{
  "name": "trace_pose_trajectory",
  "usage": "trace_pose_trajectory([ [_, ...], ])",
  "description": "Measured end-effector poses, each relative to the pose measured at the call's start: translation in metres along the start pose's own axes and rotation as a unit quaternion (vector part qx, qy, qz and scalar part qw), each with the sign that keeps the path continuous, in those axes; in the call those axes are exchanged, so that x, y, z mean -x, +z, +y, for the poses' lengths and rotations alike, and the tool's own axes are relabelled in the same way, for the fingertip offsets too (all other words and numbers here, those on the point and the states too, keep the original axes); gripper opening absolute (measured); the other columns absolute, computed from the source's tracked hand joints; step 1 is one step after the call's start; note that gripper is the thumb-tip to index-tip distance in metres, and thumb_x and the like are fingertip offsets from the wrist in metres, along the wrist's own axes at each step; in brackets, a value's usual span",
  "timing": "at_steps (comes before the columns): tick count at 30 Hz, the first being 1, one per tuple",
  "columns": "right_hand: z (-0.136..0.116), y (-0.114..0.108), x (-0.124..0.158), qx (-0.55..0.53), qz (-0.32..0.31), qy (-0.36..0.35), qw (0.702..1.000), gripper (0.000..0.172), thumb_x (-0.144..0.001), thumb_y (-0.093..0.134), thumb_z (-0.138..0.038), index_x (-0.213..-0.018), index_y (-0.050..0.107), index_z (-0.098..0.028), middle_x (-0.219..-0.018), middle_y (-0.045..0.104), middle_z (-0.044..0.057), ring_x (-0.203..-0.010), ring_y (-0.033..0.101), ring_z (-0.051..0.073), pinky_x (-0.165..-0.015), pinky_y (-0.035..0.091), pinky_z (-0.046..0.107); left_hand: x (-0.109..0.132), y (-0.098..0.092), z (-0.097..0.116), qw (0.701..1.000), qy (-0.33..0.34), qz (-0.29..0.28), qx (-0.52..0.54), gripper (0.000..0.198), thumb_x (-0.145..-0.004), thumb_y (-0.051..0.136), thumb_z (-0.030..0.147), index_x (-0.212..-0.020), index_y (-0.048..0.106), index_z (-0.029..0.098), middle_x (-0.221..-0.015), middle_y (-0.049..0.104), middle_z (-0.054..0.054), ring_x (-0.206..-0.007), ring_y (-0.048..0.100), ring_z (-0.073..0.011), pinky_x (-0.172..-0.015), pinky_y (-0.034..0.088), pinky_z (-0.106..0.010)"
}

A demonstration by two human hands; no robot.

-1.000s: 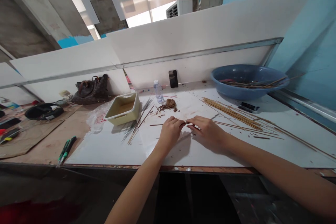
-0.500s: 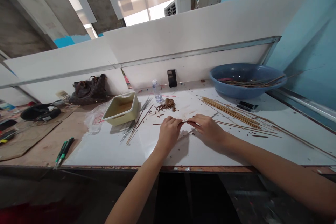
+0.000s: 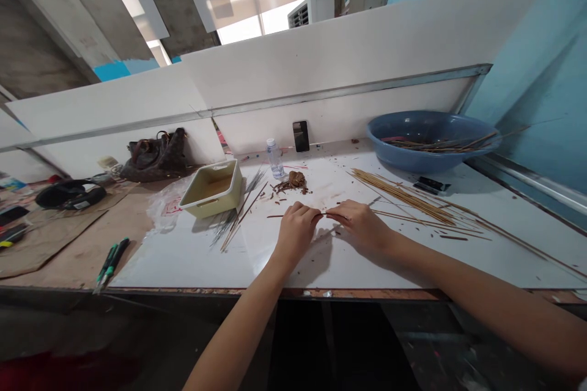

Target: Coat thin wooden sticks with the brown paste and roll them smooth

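Note:
Both hands pinch one thin brown stick (image 3: 275, 216) just above the white board, their fingertips close together. My left hand (image 3: 297, 226) is closed round it, and the stick's dark end juts out to the left. My right hand (image 3: 360, 225) is closed on it a short way to the right, thumb and fingers pressed together. Beyond the hands lies a lump of brown clay-like material (image 3: 297, 180) with crumbs and small rolled bits around it. To the right rests a bundle of tan sticks (image 3: 403, 197).
A yellow-green tub (image 3: 211, 204) of brownish liquid stands left, beside thin wires (image 3: 224, 227). A clear bottle (image 3: 275, 162) and a phone (image 3: 301, 137) stand behind. A blue basin (image 3: 431, 162) holds sticks at back right. Green-black cutters (image 3: 111, 263) and a handbag (image 3: 156, 159) are left.
The fingertips of my two hands have drawn slightly closer together along the stick. Otherwise nothing has visibly moved.

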State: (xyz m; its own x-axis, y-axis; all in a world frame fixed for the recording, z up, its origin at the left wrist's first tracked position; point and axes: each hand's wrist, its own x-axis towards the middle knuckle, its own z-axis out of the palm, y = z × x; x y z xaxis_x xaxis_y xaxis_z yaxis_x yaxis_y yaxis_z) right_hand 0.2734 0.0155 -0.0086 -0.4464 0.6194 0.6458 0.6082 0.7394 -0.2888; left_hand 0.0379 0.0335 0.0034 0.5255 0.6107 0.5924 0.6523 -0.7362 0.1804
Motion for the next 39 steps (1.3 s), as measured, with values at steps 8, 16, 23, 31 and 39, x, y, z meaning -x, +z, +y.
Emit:
trace_pose_trajectory([
  [8, 0.005, 0.005, -0.002, 0.017, 0.024, 0.003, 1.000, 0.025, -0.106, 0.074, -0.024, -0.130, 0.079, -0.020, -0.110, 0.086, 0.014, -0.101, 0.081, 0.033, -0.091, 0.067, 0.050, -0.001, -0.003, -0.005, 1.000, -0.010, -0.002, 0.003, 0.010, -0.106, 0.076, 0.017, -0.102, 0.083, 0.023, -0.094, 0.083, -0.006, -0.095, 0.070, -0.0273, -0.085, 0.059, -0.042],
  [16, 0.002, -0.005, -0.001, 0.002, -0.024, 0.007, 1.000, 0.018, -0.109, 0.065, -0.017, -0.116, 0.082, -0.019, -0.099, 0.084, 0.011, -0.090, 0.078, 0.028, -0.082, 0.064, 0.043, -0.002, -0.002, -0.004, 1.000, -0.010, -0.009, 0.005, 0.010, -0.106, 0.076, 0.018, -0.102, 0.083, 0.022, -0.094, 0.084, -0.006, -0.094, 0.070, -0.0275, -0.085, 0.059, -0.042],
  [23, 0.011, -0.006, -0.007, 0.053, 0.001, -0.026, 0.998, 0.035, -0.106, 0.076, -0.030, -0.139, 0.074, -0.019, -0.125, 0.084, 0.018, -0.113, 0.079, 0.037, -0.099, 0.065, 0.059, -0.002, -0.002, -0.006, 1.000, -0.025, -0.007, 0.008, 0.006, -0.104, 0.078, 0.018, -0.104, 0.084, 0.021, -0.095, 0.084, -0.006, -0.094, 0.070, -0.0274, -0.085, 0.058, -0.042],
  [31, 0.001, -0.010, -0.007, 0.026, -0.010, -0.016, 0.999, 0.019, -0.107, 0.066, -0.012, -0.114, 0.081, -0.021, -0.100, 0.084, 0.010, -0.093, 0.078, 0.030, -0.087, 0.065, 0.048, -0.003, -0.004, -0.001, 1.000, -0.004, -0.019, 0.010, 0.008, -0.106, 0.077, 0.018, -0.106, 0.084, 0.021, -0.094, 0.084, -0.005, -0.093, 0.069, -0.0265, -0.083, 0.057, -0.040],
  [39, 0.009, -0.007, -0.007, 0.043, -0.025, -0.035, 0.998, 0.018, -0.109, 0.069, -0.021, -0.125, 0.078, -0.019, -0.112, 0.085, 0.013, -0.101, 0.078, 0.032, -0.093, 0.063, 0.050, -0.003, -0.004, -0.002, 0.999, -0.023, -0.036, -0.016, 0.011, -0.108, 0.074, 0.018, -0.103, 0.083, 0.021, -0.093, 0.083, -0.006, -0.095, 0.070, -0.0260, -0.085, 0.055, -0.038],
])
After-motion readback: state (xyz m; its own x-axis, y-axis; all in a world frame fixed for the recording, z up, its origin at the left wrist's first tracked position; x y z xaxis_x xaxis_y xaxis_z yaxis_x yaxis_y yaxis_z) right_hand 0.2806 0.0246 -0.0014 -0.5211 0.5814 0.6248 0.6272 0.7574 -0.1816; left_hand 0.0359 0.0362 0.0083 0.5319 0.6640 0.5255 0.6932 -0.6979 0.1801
